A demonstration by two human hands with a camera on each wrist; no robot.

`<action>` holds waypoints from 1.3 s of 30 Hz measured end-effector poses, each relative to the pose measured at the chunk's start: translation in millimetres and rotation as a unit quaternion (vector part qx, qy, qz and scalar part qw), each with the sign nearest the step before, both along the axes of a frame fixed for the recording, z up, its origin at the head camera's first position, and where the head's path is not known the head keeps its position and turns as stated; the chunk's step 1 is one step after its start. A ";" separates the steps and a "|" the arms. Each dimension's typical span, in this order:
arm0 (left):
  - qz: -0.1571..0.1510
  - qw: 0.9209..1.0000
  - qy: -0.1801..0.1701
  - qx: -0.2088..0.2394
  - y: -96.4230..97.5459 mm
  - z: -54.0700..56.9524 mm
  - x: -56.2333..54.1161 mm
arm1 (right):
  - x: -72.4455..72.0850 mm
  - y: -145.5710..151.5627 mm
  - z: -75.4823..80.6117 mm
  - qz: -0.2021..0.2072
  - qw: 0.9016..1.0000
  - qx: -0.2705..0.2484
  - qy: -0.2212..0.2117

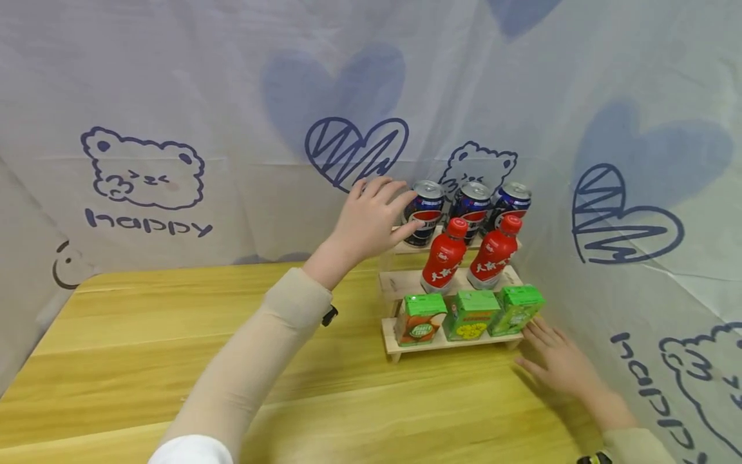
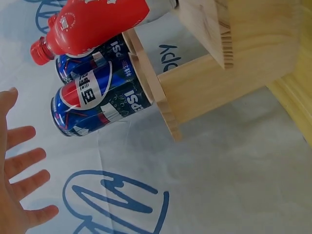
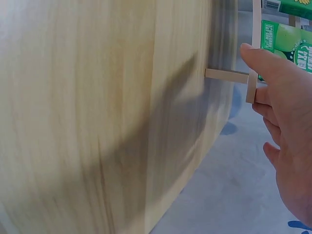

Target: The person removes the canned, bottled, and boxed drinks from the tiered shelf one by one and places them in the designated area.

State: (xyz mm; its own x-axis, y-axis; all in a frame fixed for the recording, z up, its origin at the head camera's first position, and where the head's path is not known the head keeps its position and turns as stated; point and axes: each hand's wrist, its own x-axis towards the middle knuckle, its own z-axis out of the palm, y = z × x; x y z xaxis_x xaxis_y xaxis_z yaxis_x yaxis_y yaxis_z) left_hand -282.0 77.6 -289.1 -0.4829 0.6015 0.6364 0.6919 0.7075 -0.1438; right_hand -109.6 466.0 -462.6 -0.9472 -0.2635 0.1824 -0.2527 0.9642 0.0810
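Left can: rack top tier, left end | Left hand: spread, empty | Right hand: extended at rack's right end, contact unclear | Likely rigid, slick, weighty if full; grasp mid-body

One high view, two close wrist views.
Head faces forward and down from farthest back; left wrist looks past the left hand, sharing with head the nearest can; right wrist looks past the right hand, sharing the nearest green carton.
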 end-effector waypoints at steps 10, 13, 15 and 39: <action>0.045 0.993 -0.090 0.054 20.0 -5.8 -16.9 | -5.6 -1.9 10.4 0.001 1.000 -0.019 -0.019; 0.064 0.987 -0.135 0.057 29.5 -8.0 -20.9 | -5.0 -2.0 12.4 -0.007 0.999 -0.023 -0.023; 0.074 0.982 -0.163 0.061 36.0 -9.2 -23.6 | -4.4 -1.3 13.2 -0.012 0.999 -0.025 -0.026; 0.121 0.968 -0.198 0.094 68.5 -24.5 -46.4 | -3.5 -0.4 9.3 -0.015 0.999 -0.048 -0.016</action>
